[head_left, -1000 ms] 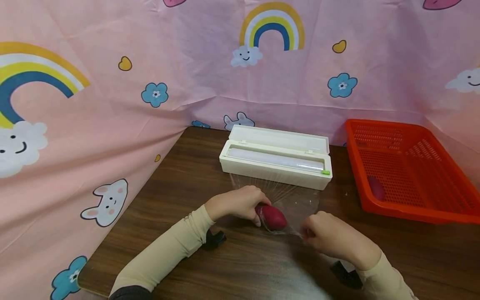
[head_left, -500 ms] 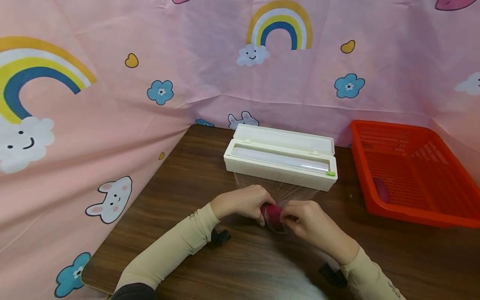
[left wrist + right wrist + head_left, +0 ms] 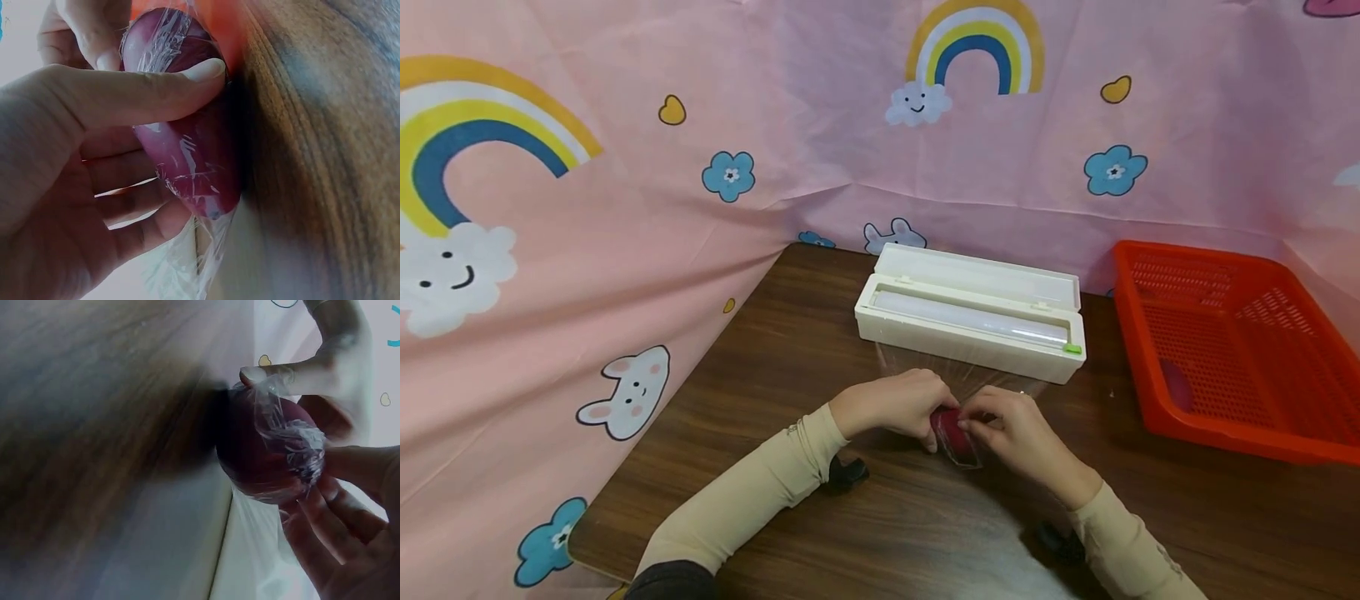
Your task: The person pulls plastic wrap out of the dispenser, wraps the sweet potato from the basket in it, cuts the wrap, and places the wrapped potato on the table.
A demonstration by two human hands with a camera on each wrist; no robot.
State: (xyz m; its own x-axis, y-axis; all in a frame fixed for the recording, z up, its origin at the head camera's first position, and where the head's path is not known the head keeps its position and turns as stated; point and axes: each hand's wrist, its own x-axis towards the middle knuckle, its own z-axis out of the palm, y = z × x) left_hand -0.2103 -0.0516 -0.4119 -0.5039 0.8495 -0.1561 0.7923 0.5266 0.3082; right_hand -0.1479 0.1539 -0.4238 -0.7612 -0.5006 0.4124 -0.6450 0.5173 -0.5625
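Note:
A purplish-red sweet potato (image 3: 953, 440), partly covered in cling film (image 3: 304, 450), lies on its side at the table surface between both hands. My left hand (image 3: 898, 407) grips it from the left, thumb over the film in the left wrist view. At its near right end my right hand (image 3: 1021, 435) pinches crumpled film, with thumb and fingertips against it in the right wrist view. From the sweet potato the clear film stretches back to a white cling film dispenser (image 3: 970, 343), whose lid stands up and whose roll (image 3: 973, 318) shows. Fingers hide much of the sweet potato.
On the right stands a red plastic basket (image 3: 1133, 350) with another purplish sweet potato (image 3: 1177, 385) inside. The dark wooden table (image 3: 760, 333) meets a pink patterned cloth (image 3: 820, 125) at the back and left. A green slider (image 3: 1072, 349) sits at the dispenser's right end.
My right hand has moved left from holding film out beside the sweet potato to pressing it onto the near end. The left hand keeps its grip. The head view has shifted slightly.

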